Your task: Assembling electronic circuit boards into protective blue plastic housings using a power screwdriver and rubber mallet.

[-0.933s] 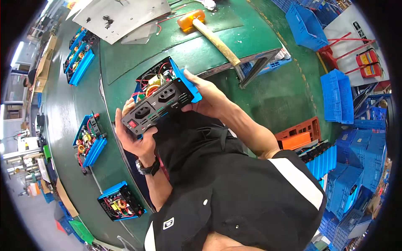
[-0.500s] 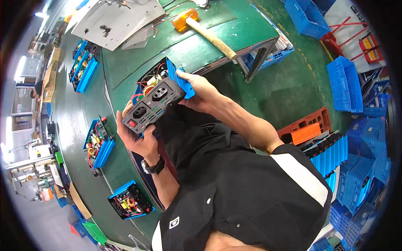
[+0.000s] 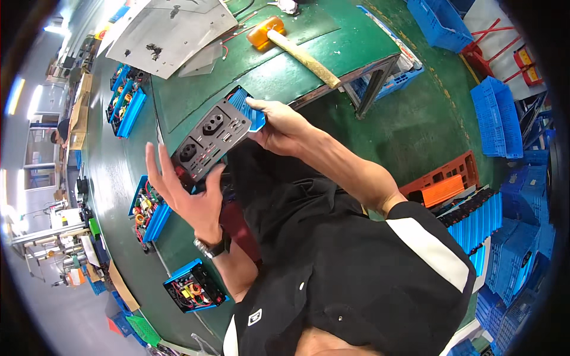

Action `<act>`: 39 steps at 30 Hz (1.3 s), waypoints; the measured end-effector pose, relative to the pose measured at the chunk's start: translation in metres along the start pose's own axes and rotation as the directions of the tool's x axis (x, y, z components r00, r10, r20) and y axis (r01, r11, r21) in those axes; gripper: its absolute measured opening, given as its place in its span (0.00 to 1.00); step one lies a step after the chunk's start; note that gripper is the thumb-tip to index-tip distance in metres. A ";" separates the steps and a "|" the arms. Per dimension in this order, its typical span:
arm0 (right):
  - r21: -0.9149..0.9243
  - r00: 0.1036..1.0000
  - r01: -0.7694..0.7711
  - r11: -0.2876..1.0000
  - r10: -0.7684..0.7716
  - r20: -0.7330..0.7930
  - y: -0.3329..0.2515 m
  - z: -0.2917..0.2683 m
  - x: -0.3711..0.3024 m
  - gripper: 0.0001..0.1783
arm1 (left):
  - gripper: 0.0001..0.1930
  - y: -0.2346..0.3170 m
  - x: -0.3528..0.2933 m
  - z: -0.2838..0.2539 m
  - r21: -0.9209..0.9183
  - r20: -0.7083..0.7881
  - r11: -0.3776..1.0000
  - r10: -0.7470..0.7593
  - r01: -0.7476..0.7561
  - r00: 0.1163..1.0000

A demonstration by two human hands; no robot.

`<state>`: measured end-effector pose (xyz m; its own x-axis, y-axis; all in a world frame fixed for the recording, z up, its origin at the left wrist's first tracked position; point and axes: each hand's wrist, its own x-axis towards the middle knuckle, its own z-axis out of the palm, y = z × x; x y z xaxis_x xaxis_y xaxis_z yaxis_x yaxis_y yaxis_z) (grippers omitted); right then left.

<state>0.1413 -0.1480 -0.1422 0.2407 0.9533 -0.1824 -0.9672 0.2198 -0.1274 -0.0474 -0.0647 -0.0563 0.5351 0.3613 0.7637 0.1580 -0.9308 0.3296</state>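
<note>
A power inverter (image 3: 209,137) with a blue ribbed metal case is held up at the edge of the green workbench. Its dark end panel, with two round sockets and small slots, faces up toward me, so the inside is mostly hidden. My right hand (image 3: 284,127) grips the blue case at the panel's right end, thumb on top. Around the left end, my left hand (image 3: 193,204) has its fingers spread and thumb apart; whether it touches the panel I cannot tell. A watch (image 3: 212,244) is on that wrist.
Opened blue inverters (image 3: 193,288) with wiring stand along the bench (image 3: 101,196) to the left. A mallet (image 3: 303,58) lies at the far edge, beside a grey sheet (image 3: 178,35). Blue crates (image 3: 497,117) and stacked blue cases (image 3: 475,228) stand to the right. A person (image 3: 61,132) is at far left.
The inverter has tilted so its end panel faces up more and its coils and wires have gone out of sight. My left hand has let go and spread its fingers.
</note>
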 end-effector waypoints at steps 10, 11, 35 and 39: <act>-0.394 0.984 -0.150 0.907 0.101 -0.144 -0.026 0.015 -0.013 0.28 | 0.40 0.024 0.067 0.010 0.361 0.380 0.911 0.053 -0.201 0.923; -0.399 0.985 -0.148 0.905 0.097 -0.144 -0.027 0.007 -0.018 0.28 | 0.37 0.023 0.071 0.013 0.351 0.380 0.920 0.031 -0.176 0.924; -0.618 0.575 0.772 -0.147 -0.252 0.778 -0.058 0.051 0.058 0.39 | 0.38 0.006 0.135 0.024 0.413 0.591 0.886 -0.084 -0.212 0.802; -0.640 0.603 0.757 -0.133 -0.238 0.762 -0.063 0.061 0.061 0.39 | 0.39 -0.001 0.145 0.026 0.401 0.625 0.898 -0.124 -0.181 0.771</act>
<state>0.2117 -0.0907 -0.0858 0.3130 0.6801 0.6629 0.3625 0.5596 -0.7453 0.0512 -0.0129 0.0398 0.9116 0.3588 0.2006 0.3778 -0.9236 -0.0652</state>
